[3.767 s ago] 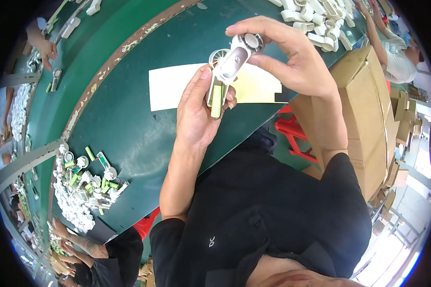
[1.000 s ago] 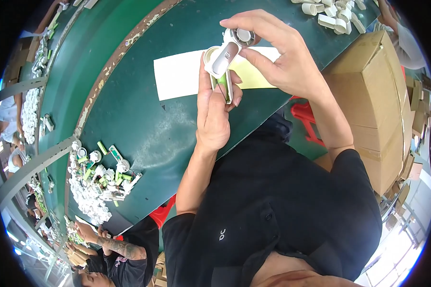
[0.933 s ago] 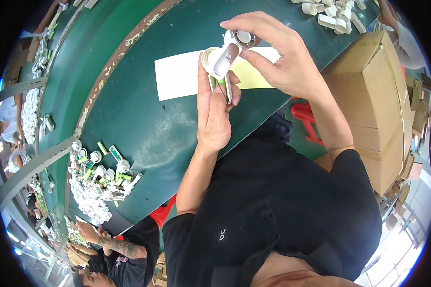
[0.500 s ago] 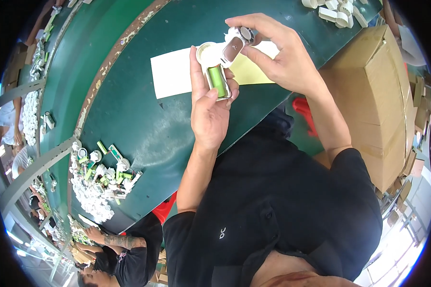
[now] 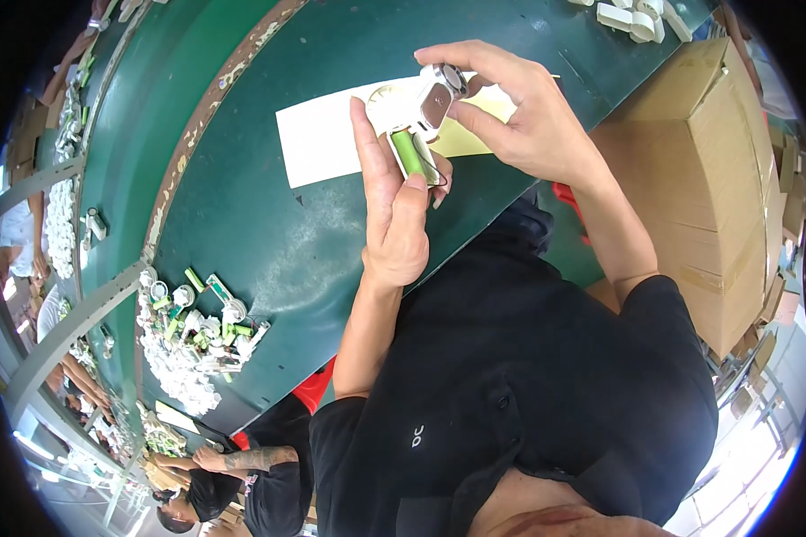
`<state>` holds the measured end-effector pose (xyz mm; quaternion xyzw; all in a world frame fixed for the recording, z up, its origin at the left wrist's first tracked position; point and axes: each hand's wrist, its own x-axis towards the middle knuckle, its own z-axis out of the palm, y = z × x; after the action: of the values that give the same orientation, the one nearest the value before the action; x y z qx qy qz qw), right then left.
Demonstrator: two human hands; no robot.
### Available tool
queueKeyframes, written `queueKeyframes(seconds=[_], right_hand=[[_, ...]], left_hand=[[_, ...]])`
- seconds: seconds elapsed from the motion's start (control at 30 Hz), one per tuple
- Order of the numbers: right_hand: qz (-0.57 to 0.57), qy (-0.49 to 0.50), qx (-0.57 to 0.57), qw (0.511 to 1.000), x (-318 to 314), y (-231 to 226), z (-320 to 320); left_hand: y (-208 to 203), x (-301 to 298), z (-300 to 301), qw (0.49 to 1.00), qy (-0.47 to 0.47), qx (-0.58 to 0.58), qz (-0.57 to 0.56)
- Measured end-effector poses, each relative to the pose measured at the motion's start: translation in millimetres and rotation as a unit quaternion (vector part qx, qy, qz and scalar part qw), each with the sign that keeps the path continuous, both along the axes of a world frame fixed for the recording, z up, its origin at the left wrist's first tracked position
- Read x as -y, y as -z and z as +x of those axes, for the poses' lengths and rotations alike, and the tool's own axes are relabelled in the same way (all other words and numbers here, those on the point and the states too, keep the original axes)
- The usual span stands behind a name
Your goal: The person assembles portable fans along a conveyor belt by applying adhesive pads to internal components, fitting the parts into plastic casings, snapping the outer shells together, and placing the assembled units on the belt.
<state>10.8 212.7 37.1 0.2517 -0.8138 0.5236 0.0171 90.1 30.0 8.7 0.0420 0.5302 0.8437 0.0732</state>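
Note:
My left hand point(image 5: 396, 219) is closed around an open white plastic housing point(image 5: 387, 103) with a round upper end. A green cylindrical battery point(image 5: 409, 154) lies in the housing's lower part, with my left thumb against its bottom end. A thin dark wire shows beside the battery. Between thumb and fingers, my right hand point(image 5: 528, 121) grips a small white casing part point(image 5: 436, 103) with a brown panel and a round dark-and-silver end. That part sits right over the housing, overlapping its upper edge; whether the two are joined I cannot tell.
Under my hands lie a white sheet point(image 5: 318, 139) and a yellow sheet point(image 5: 470, 136) on the green table point(image 5: 305, 242). White parts and green batteries are heaped point(image 5: 193, 336) at the left. A cardboard box point(image 5: 680, 170) stands right. A co-worker's tattooed arm point(image 5: 255, 458) is lower left.
Both hands have dropped slightly toward me, and the brown-panelled part now sits lower against the housing. My left thumb has straightened along the battery. The co-worker's arm at lower left has shifted.

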Motion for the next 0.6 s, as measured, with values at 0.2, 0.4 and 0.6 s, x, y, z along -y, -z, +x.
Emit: queueKeyframes(seconds=[0.2, 0.4, 0.6], right_hand=[[-0.028, 0.023, -0.053, 0.998, 5, 9, 19], [-0.033, 0.062, -0.054, 0.996, 21, 26, 52], [-0.023, 0.047, -0.048, 0.998, 17, 47, 57]], left_hand=[[4, -1, 1, 0.994, -0.071, 0.041, -0.072], [5, 1, 14, 0.990, -0.107, 0.039, -0.083], [16, 1, 19, 0.994, -0.101, 0.014, -0.049]])
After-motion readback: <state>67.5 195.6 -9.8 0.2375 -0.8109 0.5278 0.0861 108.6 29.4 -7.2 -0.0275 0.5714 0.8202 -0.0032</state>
